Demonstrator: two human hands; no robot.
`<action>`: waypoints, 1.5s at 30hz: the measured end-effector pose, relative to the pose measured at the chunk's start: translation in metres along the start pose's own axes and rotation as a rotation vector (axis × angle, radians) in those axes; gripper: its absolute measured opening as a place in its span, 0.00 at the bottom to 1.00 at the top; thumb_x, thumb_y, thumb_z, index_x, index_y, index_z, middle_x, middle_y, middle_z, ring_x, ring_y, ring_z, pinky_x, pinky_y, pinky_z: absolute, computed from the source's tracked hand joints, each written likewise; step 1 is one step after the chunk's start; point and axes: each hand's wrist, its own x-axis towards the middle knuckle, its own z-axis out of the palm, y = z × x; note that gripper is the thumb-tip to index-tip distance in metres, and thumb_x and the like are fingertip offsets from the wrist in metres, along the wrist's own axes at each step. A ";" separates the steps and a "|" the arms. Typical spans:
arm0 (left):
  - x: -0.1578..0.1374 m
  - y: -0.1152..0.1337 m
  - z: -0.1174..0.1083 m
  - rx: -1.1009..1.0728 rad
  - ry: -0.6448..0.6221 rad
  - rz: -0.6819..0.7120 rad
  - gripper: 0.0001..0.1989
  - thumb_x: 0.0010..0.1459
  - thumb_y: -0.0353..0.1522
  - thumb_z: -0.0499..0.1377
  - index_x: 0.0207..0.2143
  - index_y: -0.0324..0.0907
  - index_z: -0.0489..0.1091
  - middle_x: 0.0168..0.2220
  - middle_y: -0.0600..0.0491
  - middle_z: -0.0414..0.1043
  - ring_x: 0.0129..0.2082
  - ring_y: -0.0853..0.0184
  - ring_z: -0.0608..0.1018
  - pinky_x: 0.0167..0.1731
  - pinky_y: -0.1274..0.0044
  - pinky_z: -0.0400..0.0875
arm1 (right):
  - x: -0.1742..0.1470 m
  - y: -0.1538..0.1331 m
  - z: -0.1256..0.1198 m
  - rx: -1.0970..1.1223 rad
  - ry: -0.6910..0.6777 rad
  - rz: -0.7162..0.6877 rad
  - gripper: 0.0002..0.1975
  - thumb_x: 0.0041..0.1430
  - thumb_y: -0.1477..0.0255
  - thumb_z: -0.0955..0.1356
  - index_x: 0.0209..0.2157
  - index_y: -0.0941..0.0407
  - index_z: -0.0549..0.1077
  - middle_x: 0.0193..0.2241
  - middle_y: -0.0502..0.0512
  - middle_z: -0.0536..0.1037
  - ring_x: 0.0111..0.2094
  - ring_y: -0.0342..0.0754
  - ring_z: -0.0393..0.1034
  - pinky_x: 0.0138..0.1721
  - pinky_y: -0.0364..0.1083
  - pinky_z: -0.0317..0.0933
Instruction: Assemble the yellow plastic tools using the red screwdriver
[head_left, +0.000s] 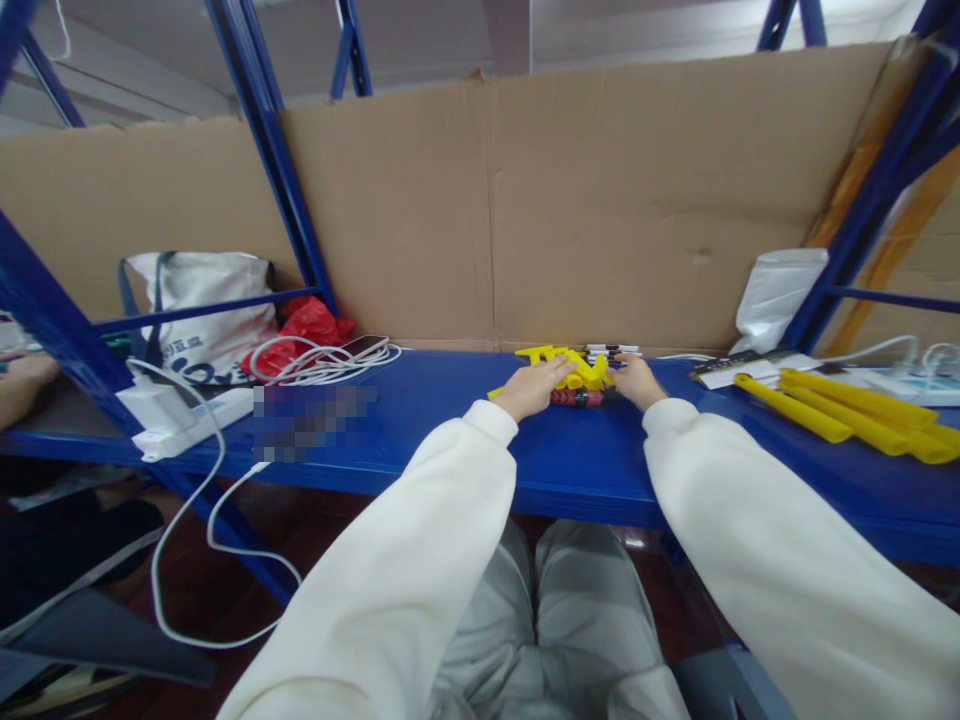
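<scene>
A small heap of yellow plastic pieces lies toward the back of the blue shelf. My left hand reaches over its left side, fingers stretched across the pieces. From the right, my right hand touches the heap's edge with its fingers extended. Just in front of the heap is a red and black object like a tool handle, partly hidden by the pieces. Several thin white and black sticks, perhaps markers, lie behind. What the fingertips press on is too small to make out.
Yellow tubes lie at the right beside a white pouch. Coiled white cable, a red bag, a cloth bag and a power strip are left. Cardboard closes the back. Another person's hand shows far left.
</scene>
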 end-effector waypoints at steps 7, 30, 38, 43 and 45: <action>0.002 -0.001 0.002 -0.007 0.006 -0.022 0.34 0.65 0.17 0.49 0.71 0.42 0.63 0.74 0.42 0.61 0.70 0.60 0.70 0.65 0.67 0.71 | -0.006 -0.013 0.000 -0.341 -0.054 -0.030 0.22 0.67 0.74 0.66 0.60 0.63 0.75 0.52 0.71 0.83 0.54 0.59 0.79 0.53 0.50 0.70; 0.005 -0.004 0.008 -0.046 0.069 -0.041 0.36 0.66 0.19 0.47 0.75 0.43 0.53 0.74 0.39 0.61 0.69 0.59 0.71 0.63 0.66 0.72 | -0.039 -0.052 -0.021 0.708 -0.272 -0.050 0.17 0.57 0.78 0.74 0.49 0.58 0.76 0.21 0.48 0.78 0.16 0.41 0.67 0.22 0.40 0.63; 0.000 0.005 -0.005 -0.023 0.016 -0.088 0.35 0.71 0.26 0.49 0.77 0.44 0.48 0.71 0.41 0.65 0.65 0.58 0.76 0.59 0.69 0.74 | -0.024 -0.044 -0.036 0.831 0.238 0.181 0.11 0.59 0.79 0.64 0.42 0.56 0.72 0.16 0.40 0.66 0.13 0.39 0.56 0.14 0.37 0.51; -0.001 0.007 -0.010 -0.002 0.010 -0.041 0.31 0.74 0.30 0.49 0.77 0.50 0.52 0.67 0.45 0.72 0.61 0.59 0.78 0.57 0.69 0.75 | -0.021 -0.040 -0.041 0.880 0.313 0.283 0.09 0.62 0.81 0.60 0.37 0.54 0.67 0.16 0.40 0.62 0.14 0.40 0.56 0.15 0.37 0.48; -0.002 0.008 -0.012 0.002 -0.004 -0.021 0.30 0.74 0.31 0.49 0.76 0.52 0.55 0.64 0.47 0.74 0.59 0.59 0.79 0.56 0.69 0.75 | -0.020 -0.037 -0.039 0.890 0.294 0.280 0.07 0.63 0.80 0.61 0.37 0.53 0.66 0.16 0.40 0.62 0.14 0.40 0.56 0.15 0.37 0.49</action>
